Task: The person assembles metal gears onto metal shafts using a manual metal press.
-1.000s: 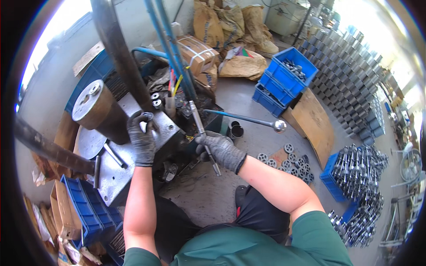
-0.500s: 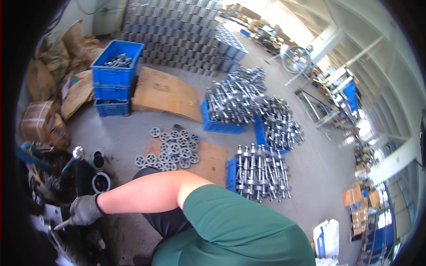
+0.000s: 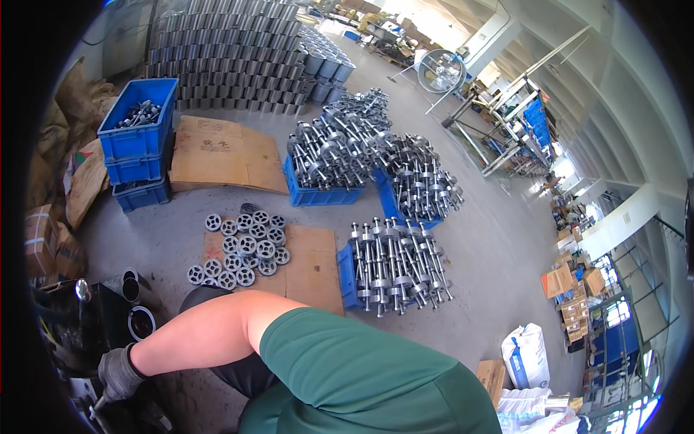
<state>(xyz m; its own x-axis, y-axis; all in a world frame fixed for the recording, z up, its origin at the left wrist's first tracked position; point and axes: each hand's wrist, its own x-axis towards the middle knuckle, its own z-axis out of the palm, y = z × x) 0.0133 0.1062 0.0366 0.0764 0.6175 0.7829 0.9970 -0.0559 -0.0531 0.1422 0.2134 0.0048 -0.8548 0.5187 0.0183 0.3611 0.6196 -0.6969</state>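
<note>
The right hand [image 3: 121, 374], gloved, has its fingers curled round what looks like a pale metal rod [image 3: 100, 402] at the lower left — smooth metal, so a slack grip could let it slip. I can't see the left hand. The forearm lies near an open-ended tube [image 3: 142, 323]; a careless swing might topple it. Bumping the heaped shafts [image 3: 397, 267] could send some sliding.

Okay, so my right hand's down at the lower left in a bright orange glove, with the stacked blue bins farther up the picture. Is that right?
Not quite: in the head view, the glove on your right hand is gray, not orange. It's at the lower left, with the stacked blue bins farther up.
</note>
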